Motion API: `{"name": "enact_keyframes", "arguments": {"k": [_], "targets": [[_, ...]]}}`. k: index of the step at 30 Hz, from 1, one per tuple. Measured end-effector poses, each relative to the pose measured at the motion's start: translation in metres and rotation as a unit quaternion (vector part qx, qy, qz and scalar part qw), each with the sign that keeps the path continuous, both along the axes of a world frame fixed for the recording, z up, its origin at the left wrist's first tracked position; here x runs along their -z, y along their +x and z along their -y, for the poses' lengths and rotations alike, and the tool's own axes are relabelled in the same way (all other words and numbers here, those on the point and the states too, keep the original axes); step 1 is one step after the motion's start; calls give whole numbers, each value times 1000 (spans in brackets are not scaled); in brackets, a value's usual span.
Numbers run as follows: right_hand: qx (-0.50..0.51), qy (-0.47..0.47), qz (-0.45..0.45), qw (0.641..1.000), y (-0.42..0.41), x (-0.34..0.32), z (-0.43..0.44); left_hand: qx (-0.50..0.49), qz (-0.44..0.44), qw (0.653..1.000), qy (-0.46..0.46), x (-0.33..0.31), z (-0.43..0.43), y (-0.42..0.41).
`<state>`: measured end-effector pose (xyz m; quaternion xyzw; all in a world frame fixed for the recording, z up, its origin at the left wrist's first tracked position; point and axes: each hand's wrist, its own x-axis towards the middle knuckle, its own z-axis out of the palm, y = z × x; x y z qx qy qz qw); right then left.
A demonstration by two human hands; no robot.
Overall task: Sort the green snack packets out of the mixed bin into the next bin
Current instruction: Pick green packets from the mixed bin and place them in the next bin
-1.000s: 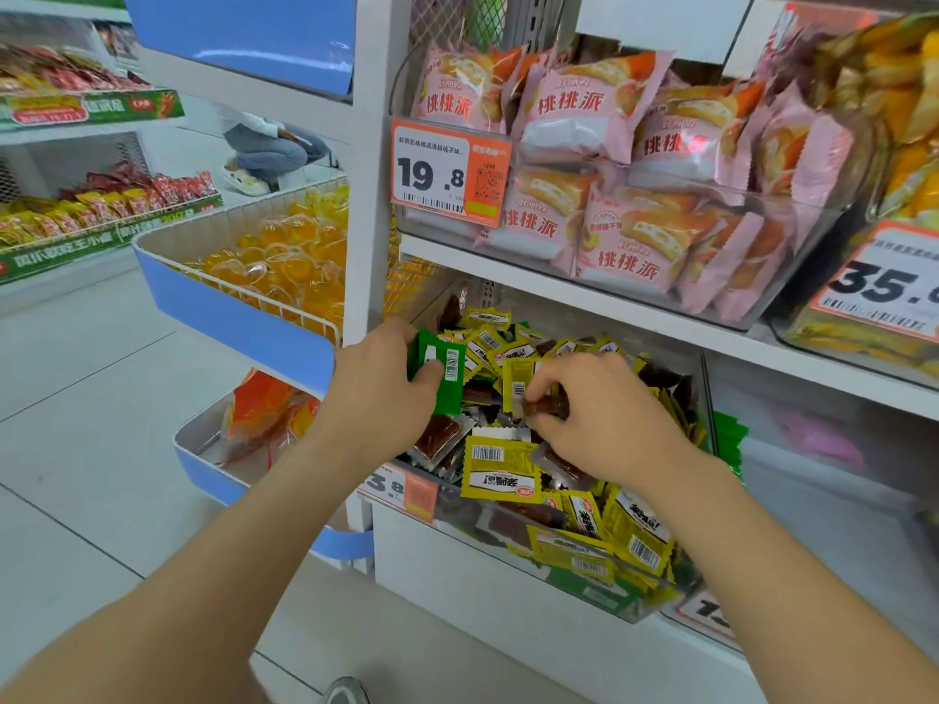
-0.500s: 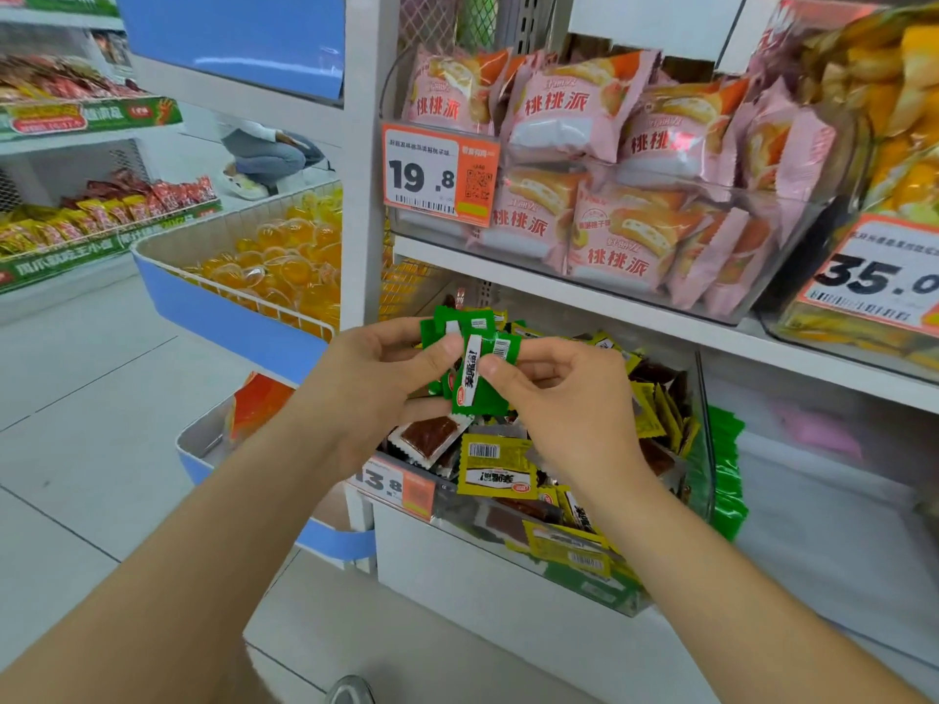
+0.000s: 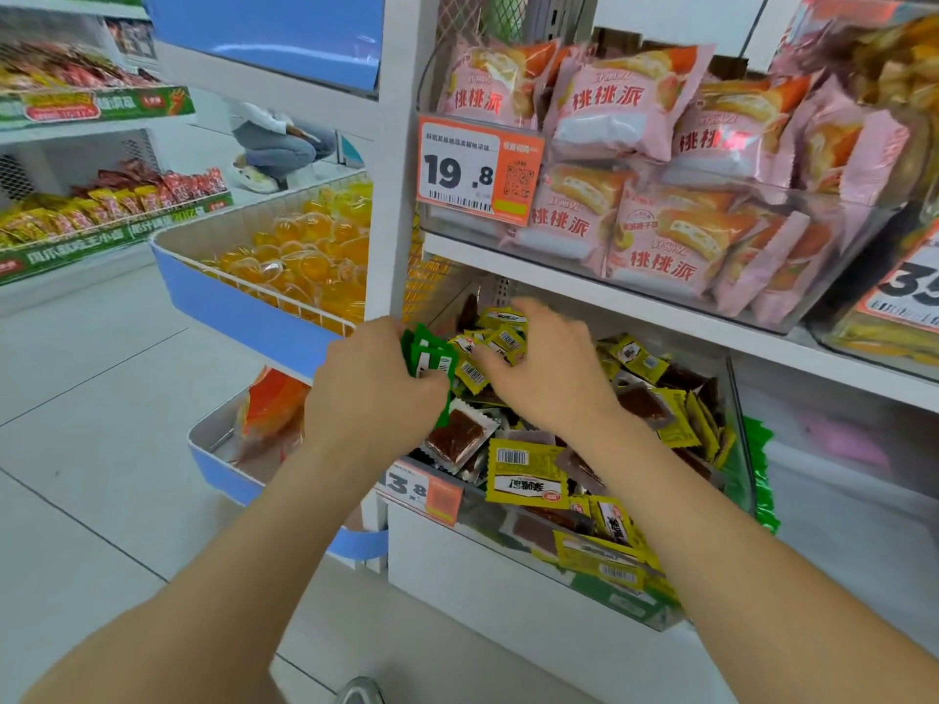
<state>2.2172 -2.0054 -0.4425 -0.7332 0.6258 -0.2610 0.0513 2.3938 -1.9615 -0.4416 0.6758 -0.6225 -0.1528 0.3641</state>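
My left hand (image 3: 373,393) grips a small stack of green snack packets (image 3: 429,359) at the left end of the clear mixed bin (image 3: 599,576). That bin is heaped with yellow packets (image 3: 528,480) and clear-wrapped brown ones (image 3: 455,437). My right hand (image 3: 549,370) reaches over the pile toward the back, fingers spread and resting on yellow packets, blurred by motion. More green packets (image 3: 759,475) stand just past the clear divider, in the bin to the right (image 3: 838,500).
The shelf above carries a clear bin of pink pastry bags (image 3: 635,195) with a 19.8 price tag (image 3: 477,170). Blue wire baskets of orange jellies (image 3: 305,256) jut out at left. A person crouches in the aisle (image 3: 277,144).
My right hand let go of the green packet it passed to my left hand and moved back down into the pile. My left hand dropped slightly, still holding the green packets.
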Motion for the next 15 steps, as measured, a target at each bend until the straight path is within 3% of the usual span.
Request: {"name": "enact_keyframes", "arguments": {"k": [2, 4, 6, 10, 15], "targets": [[-47, 66, -13, 997, 9, 6, 19, 1, 25, 1000, 9, 0, 1, -2], [-72, 133, -111, 982, 9, 17, 34, 0, 43, 999, 22, 0, 3, 0], [-80, 131, -176, 972, 5, 22, 39, 0, 49, 998, 27, 0, 4, 4], [-114, 51, -102, 987, -4, 20, 38, 14, 33, 999, 27, 2, 3, 8], [-137, 38, -46, 989, -20, 17, 22, 21, 36, 999, 28, 3, 4, 8]]}}
